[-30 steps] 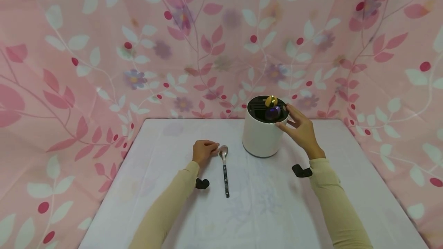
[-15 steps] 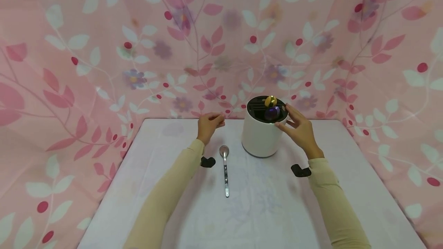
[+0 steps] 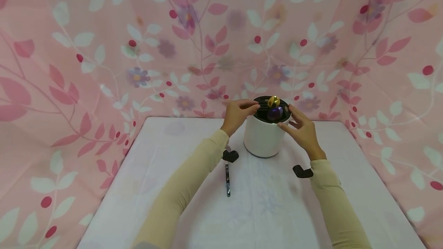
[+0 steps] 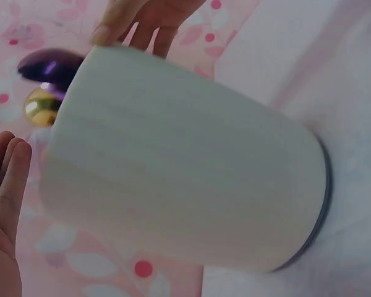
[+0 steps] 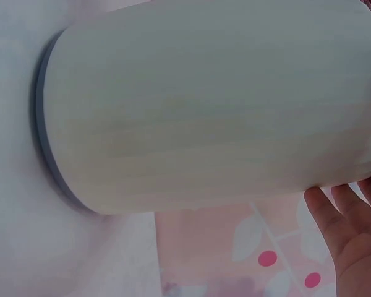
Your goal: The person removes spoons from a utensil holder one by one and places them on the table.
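Note:
A white, round utensil holder [image 3: 263,138] with a black slotted top stands upright on the table. Two spoon heads rise from the slots, a gold spoon [image 3: 273,101] behind a purple spoon [image 3: 275,113]. My right hand [image 3: 302,131] grips the holder's right side near the rim, thumb in front and fingers farther back. At the left rim hovers my left hand [image 3: 238,115]; in the left wrist view its fingers [image 4: 9,185] look straight, hold nothing and stay apart from the holder. A spoon with a dark speckled handle [image 3: 227,181] lies on the table, its head mostly hidden behind the left wrist's camera.
The table [image 3: 277,210] has a white cloth. A pink floral curtain [image 3: 221,41] hangs close behind the table's back edge and along both sides. Black wrist cameras sit below each hand.
My left hand has moved from beside the lying spoon, up and to the right, to the holder's left rim. The right hand and the holder have stayed in place.

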### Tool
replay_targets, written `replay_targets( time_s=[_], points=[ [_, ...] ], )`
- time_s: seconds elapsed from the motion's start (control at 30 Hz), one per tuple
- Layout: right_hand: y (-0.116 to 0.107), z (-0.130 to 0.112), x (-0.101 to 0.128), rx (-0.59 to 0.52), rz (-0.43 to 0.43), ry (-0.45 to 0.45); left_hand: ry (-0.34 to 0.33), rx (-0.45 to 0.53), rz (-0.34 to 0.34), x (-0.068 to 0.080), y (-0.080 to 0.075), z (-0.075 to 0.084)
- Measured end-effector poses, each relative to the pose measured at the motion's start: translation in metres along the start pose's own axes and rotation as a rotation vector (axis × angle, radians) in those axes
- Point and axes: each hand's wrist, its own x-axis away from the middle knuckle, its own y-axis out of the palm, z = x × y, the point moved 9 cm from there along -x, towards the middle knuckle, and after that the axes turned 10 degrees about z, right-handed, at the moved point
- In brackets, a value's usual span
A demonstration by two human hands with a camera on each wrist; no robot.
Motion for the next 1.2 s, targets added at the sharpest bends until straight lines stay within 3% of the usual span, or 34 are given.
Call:
replay_targets(
  time_s=[0.27, 0.57, 0.83, 1.07, 1.2],
  points=[
    [0.003, -0.002, -0.002, -0.023, -0.006, -0.012, 0.068, -0.147, -0.045, 0.006, 0.03, 0.007],
    [0.002, -0.006, -0.003, 0.004, -0.006, -0.023, 0.111, -0.122, -0.085, 0.011, 0.038, 0.017],
    [-0.001, -0.003, -0.001, 0.009, -0.002, -0.012, 0.073, -0.086, -0.139, 0.012, 0.042, 0.014],
    [0.0, 0.001, -0.001, -0.021, 0.001, -0.013, -0.015, -0.007, -0.083, 0.012, 0.037, 0.014],
    [0.0, 0.004, -0.001, -0.034, 0.006, -0.011, 0.0, 0.013, -0.079, 0.009, 0.035, 0.028]
  ],
)
